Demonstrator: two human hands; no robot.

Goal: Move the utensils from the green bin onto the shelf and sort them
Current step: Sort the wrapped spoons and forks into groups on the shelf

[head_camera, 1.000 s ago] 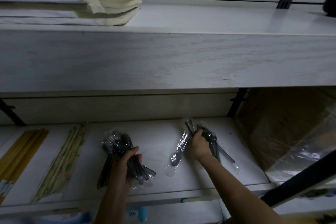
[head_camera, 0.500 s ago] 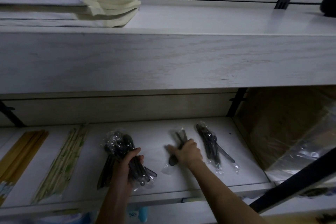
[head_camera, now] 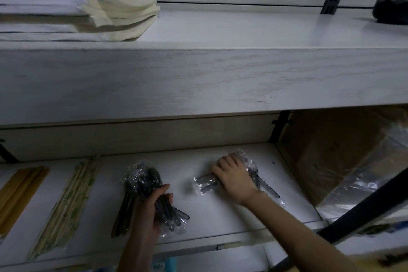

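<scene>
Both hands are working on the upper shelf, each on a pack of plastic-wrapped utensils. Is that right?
No. The head view shows both on the lower shelf: left hand grips the dark bundle, right hand holds the wrapped pack.

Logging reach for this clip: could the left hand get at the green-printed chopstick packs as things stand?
Likely in reach, with only bare shelf between, but the left hand grips a bundle of wrapped black utensils, so it would need to set those down before taking the chopstick packs.
</scene>
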